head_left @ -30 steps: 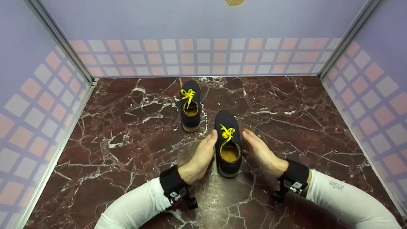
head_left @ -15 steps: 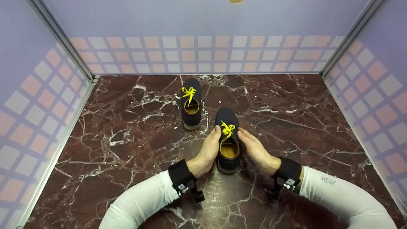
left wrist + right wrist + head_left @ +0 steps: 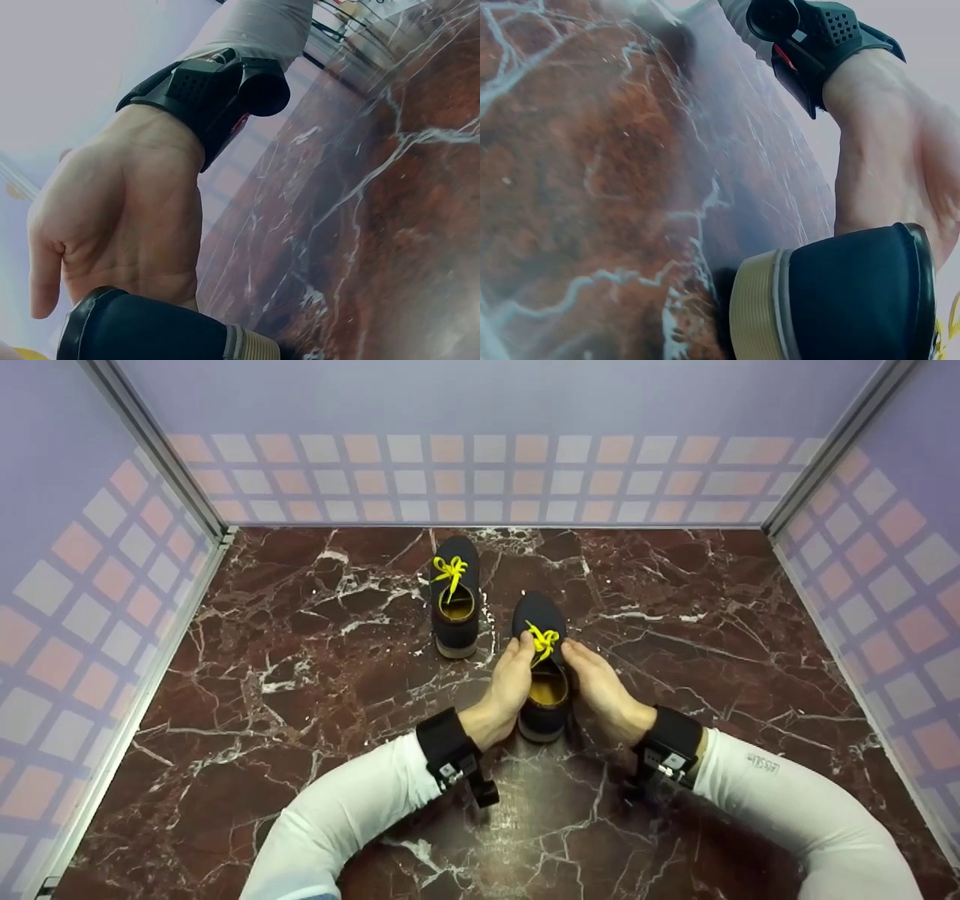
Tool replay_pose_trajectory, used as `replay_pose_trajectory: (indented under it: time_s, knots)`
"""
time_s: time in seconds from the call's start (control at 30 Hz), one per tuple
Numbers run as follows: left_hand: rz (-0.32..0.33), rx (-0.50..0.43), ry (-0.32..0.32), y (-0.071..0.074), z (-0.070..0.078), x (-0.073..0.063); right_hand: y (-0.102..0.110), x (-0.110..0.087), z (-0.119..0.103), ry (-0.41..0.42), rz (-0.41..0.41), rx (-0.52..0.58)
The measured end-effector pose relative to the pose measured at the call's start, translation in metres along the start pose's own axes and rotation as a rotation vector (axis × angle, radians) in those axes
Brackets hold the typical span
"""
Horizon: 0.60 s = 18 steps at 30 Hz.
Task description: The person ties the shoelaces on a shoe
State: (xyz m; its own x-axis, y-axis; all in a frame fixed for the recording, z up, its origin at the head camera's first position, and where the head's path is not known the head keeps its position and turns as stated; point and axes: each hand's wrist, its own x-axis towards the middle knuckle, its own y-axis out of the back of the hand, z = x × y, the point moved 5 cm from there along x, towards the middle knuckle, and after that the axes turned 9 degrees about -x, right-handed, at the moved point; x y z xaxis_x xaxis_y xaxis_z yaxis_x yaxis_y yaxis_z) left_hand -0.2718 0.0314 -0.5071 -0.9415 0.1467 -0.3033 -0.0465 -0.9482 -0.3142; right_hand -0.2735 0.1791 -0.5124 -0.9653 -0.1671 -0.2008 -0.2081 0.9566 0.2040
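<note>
A dark low-cut shoe with yellow laces and a yellow-brown lining stands toe-forward on the marbled surface, between my two hands. Along its left side lies my left hand, the thumb up by the laces. My right hand flanks the other side, fingertips right at the upper near the laces. In the left wrist view the palm is flat behind the shoe's heel, which hides the fingers. The right wrist view has the shoe's dark heel and pale ridged sole in front of that hand.
A matching dark shoe with yellow laces stands farther back and to the left, its toe also forward. Purple panels with pink and white squares enclose the marbled brown surface at the back and both sides.
Both hands have closed in from beside the near shoe to its sides. That shoe has moved forward, nearer the level of the other one. The view has shifted slightly.
</note>
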Motion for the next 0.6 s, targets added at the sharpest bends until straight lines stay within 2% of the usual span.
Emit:
replay_pose_trajectory:
  time_s: [0.3, 0.6]
  knots:
    - [0.050, -0.006, -0.008, -0.001, 0.009, 0.015, -0.003, 0.018, -0.008, -0.046, 0.032, 0.073]
    - [0.094, 0.044, -0.038, 0.000, 0.020, 0.032, -0.002, 0.038, -0.015, -0.039, 0.054, 0.032]
